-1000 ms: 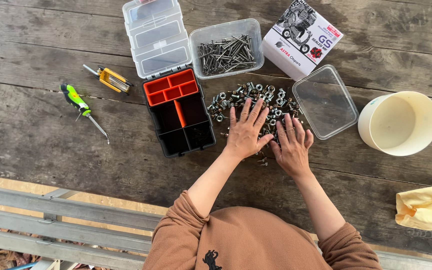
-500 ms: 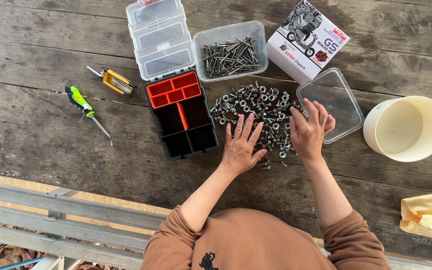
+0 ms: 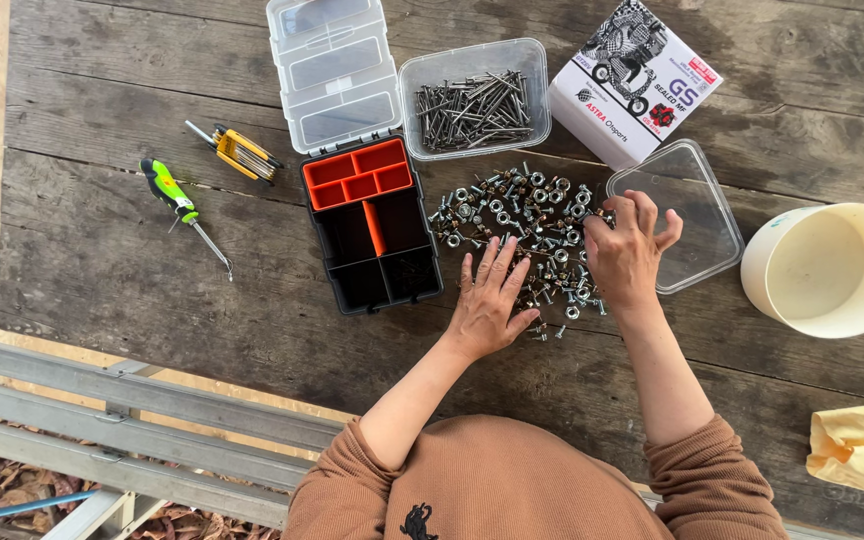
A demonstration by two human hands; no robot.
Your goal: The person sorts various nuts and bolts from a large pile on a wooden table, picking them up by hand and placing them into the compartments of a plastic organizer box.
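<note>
A pile of loose nuts and bolts (image 3: 517, 215) lies on the dark wooden table (image 3: 152, 300). My left hand (image 3: 489, 298) rests flat on the near edge of the pile, fingers spread. At the pile's right side my right hand (image 3: 629, 250) is lifted, fingers curled, thumb and fingertips pinched near small pieces; whether it holds one I cannot tell. A black and orange compartment organizer (image 3: 372, 222) stands just left of the pile, its clear lid (image 3: 332, 70) folded open behind it.
A clear tub of long nails (image 3: 474, 98) and a printed cardboard box (image 3: 635, 82) stand at the back. A clear lid (image 3: 687, 215), a cream bucket (image 3: 832, 270), yellow cloth (image 3: 862, 447), a green screwdriver (image 3: 177, 200) and yellow hex-key set (image 3: 240, 153) lie around. A wooden bench (image 3: 122, 420) runs below.
My right hand has lifted off the pile and moved right toward the clear lid, fingers curling. My left hand slid slightly nearer and stays flat.
</note>
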